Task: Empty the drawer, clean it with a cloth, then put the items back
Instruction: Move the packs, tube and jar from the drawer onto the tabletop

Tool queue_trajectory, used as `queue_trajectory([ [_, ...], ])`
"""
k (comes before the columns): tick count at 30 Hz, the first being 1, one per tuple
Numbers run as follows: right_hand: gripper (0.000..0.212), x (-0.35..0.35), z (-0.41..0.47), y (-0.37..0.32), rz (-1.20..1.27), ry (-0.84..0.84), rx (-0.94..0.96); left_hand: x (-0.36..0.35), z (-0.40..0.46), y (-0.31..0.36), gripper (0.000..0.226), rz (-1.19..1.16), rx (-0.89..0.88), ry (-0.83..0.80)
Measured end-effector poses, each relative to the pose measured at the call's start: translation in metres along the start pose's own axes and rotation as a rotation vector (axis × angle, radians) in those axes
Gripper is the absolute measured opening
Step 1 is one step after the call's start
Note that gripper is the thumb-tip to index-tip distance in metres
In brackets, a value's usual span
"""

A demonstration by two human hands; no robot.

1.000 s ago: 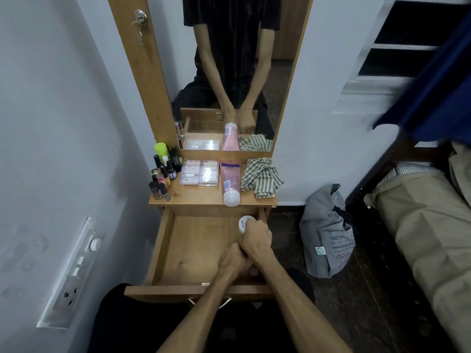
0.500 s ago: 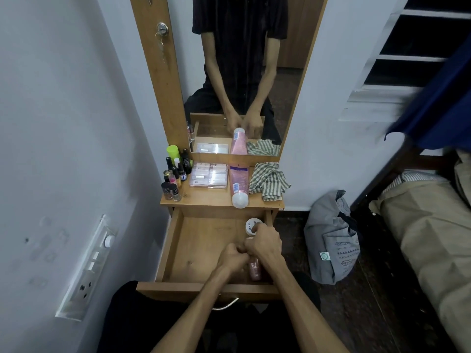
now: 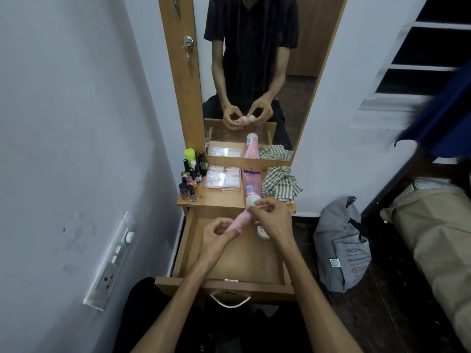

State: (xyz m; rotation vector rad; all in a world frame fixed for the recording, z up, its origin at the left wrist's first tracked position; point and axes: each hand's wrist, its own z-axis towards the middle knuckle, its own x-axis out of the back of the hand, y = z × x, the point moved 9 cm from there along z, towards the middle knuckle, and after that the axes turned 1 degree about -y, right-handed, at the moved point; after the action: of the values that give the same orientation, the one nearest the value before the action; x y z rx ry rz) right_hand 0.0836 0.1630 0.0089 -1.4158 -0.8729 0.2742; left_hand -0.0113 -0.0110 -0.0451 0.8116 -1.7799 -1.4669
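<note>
The wooden drawer [image 3: 229, 258] stands pulled out below the dresser top [image 3: 216, 200]. Above it I hold a small pink bottle [image 3: 238, 221] between both hands: my left hand [image 3: 216, 234] grips its lower end, my right hand [image 3: 272, 217] pinches its upper end. A round white container [image 3: 262, 231] lies in the drawer's far right corner, partly hidden by my right hand. On the dresser top lie a large pink tube [image 3: 251, 187], a green-striped cloth [image 3: 280, 184], a clear flat case [image 3: 224, 178] and several small bottles [image 3: 191, 177].
A mirror [image 3: 254, 72] rises behind the dresser top and reflects me. A wall with a switch panel [image 3: 112, 258] is close on the left. A grey bag [image 3: 341, 245] sits on the dark floor to the right, next to a bed [image 3: 433, 238].
Both hands have risen out of the drawer's near right part, lifting the small pink bottle above it. The view has tilted down and shifted.
</note>
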Motion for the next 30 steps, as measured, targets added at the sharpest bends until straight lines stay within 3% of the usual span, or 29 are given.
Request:
queue_trajectory([
  [7,0.02,-0.01,0.01,-0.019,0.226,0.032,-0.014,0.033,0.014,0.013,0.034,-0.269,-0.033,0.225],
  [14,0.029,-0.033,0.025,-0.029,0.092,-0.026,0.05,0.039,0.039,0.009,0.051,-0.522,0.037,0.333],
  [22,0.029,-0.054,0.04,-0.048,-0.34,-0.013,0.277,0.032,0.067,-0.007,0.041,-0.549,0.106,0.312],
  [30,0.038,-0.071,0.056,-0.057,-0.837,-0.042,0.448,0.033,0.083,-0.02,0.049,-0.314,0.169,0.243],
])
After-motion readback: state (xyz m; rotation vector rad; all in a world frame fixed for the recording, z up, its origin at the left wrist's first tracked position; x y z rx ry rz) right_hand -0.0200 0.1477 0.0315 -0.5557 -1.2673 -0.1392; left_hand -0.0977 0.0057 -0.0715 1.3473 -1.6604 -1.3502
